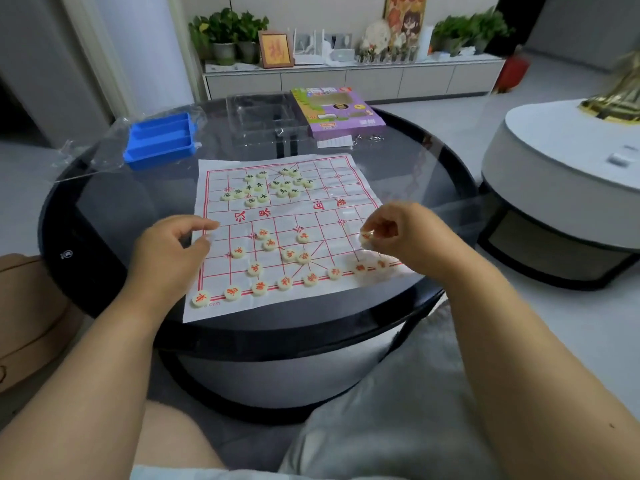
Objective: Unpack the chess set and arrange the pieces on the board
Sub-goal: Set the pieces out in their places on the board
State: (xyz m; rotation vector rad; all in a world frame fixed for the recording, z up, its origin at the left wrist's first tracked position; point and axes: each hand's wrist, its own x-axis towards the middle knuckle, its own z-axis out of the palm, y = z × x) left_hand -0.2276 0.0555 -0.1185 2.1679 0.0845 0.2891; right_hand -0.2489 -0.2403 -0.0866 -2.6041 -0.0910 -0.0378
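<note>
Resting on a round dark glass-topped desk (398, 161), the paper board (287, 216) lies flat with its red grid facing up and its near edge close to the desk's rim. The left hand (169, 251) sits at the board's left edge, fingers loosely curled, fingertips touching or just over the paper; its grip holds no piece that can be seen. The right hand (405, 233) hovers over the board's right side, thumb and fingers pinching a single pale round piece (366, 237) with red lettering, lifted just clear of the sheet. Along the near edge a row of red-lettered pieces (259, 287) stands on the grid intersections, running from the left corner toward the right corner. Further red-lettered pieces (270, 244) lie scattered in the near half, between that row and the central river band. A loose cluster of dark-lettered pieces (266, 188) sits unsorted in the far half, several touching one another. Beyond the board, a blue compartment tray (159, 142) rests at the far left on a sheet of clear plastic film (86, 157). A clear plastic insert (263, 116) lies at the far centre, just beside the purple game box (339, 110). A small white paper slip (334, 143) lies in front of the box.
</note>
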